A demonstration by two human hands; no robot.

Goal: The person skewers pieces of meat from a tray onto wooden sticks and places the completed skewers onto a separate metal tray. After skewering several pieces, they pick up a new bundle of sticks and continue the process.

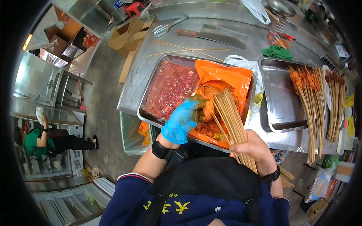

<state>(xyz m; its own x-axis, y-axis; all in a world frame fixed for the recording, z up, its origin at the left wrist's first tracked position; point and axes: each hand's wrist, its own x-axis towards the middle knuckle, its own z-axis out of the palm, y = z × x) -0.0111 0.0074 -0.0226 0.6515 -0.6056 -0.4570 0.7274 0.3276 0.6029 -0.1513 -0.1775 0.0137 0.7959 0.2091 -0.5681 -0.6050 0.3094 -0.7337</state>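
So, blue-gloved left hand point(181, 122) dipping into marinated meat point(207, 91) in the metal tray point(151, 81), fingertips too smeared to tell if they're pinching, right hand point(252, 148) clutching bamboo skewers point(232, 122) that kinda block some meat

Navy shirt point(124, 196); black apron point(207, 177)

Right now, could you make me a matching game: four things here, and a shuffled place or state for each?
1. Left hand
2. Right hand
3. Cleaver
4. Green cloth

A. crumpled at a metal tray's edge
B. gloved in blue
C. wooden-handled, lying on the counter
D. gripping a bundle of sticks

Pairs: 1-B, 2-D, 3-C, 4-A
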